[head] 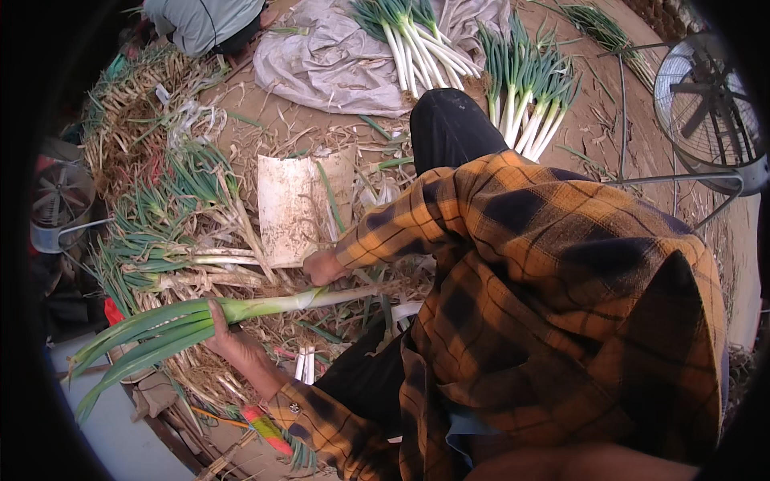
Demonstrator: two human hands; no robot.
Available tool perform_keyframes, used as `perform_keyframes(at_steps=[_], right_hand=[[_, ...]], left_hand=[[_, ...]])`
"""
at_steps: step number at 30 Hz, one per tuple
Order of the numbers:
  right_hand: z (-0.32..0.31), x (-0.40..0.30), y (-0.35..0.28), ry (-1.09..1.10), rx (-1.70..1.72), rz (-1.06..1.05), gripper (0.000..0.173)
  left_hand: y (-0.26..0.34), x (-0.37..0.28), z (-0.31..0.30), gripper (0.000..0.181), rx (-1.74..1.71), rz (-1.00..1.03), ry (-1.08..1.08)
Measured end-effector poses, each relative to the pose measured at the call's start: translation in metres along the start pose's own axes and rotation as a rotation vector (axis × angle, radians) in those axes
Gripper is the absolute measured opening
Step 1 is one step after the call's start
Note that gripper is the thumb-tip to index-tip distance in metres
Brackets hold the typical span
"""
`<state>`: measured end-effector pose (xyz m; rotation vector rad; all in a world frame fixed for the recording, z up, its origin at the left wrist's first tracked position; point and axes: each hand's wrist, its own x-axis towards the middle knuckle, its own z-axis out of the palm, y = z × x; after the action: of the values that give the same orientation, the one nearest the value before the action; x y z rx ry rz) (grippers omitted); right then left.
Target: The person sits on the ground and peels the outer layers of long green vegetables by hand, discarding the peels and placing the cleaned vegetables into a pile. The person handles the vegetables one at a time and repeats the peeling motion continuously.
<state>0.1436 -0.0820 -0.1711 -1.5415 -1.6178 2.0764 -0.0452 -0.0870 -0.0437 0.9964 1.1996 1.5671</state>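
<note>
My left hand [227, 338] grips a large green onion [264, 306] where its green leaves meet the pale stem. The leaves fan out to the left, and the stem points right toward my body, its root end low among the litter. Just above the stem, my right hand [325, 267] is curled, with its fingers largely hidden; whether it holds anything cannot be made out. Beside it lies a curved, dirt-stained whitish sheet [301, 210]. Unpeeled green onions [156, 240] with dry outer skins are heaped to the left of the sheet.
Cleaned green onions lie in bunches [520, 90] at the top, some on a grey woven sack [325, 66]. A metal fan [707, 114] stands at right, a smaller fan [60, 201] at left. Another person [204, 24] is at top left. Dry peelings [343, 324] surround my legs.
</note>
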Motion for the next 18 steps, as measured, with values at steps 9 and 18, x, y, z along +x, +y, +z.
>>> perform_keyframes(at_steps=[9, 18], right_hand=[[-0.018, 0.006, 0.031, 0.119, -0.505, -0.404, 0.054], [0.023, -0.041, -0.095, 0.211, -0.037, -0.896, 0.034]], left_hand=[[0.022, -0.002, -0.024, 0.035, 0.023, 0.037, 0.142], [0.013, 0.006, -0.012, 0.039, -0.094, -0.081, -0.083]])
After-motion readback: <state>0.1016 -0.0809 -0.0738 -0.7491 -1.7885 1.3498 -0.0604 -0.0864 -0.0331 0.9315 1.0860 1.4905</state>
